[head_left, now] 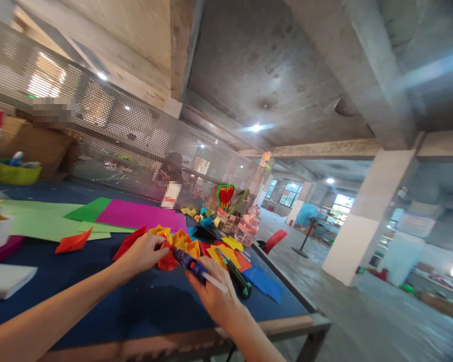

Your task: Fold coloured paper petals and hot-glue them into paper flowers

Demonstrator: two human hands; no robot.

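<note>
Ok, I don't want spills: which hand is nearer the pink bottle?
Right. The right hand is in front and left of the pink bottle, not touching it; the left hand is farther left, at the folded paper.

Clock read from the red-and-yellow folded-paper cluster (pixel 181 240) on the dark blue tabletop (pixel 154 306). Left hand (pixel 145 251) at 9, fingertips pinching cluster's red edge. Right hand (pixel 215 286) at 4, wrapped round blue glue gun (pixel 192 265); nozzle at cluster, contact unclear. White stick protrudes from gun's rear. Green-and-black cutter (pixel 240 281) at 4, beyond right hand. Magenta sheet (pixel 139 215) at 10. Orange folded paper (pixel 73 241) at 9, well apart. Pink-tinted bottle (pixel 246 229) between 2 and 3.
</note>
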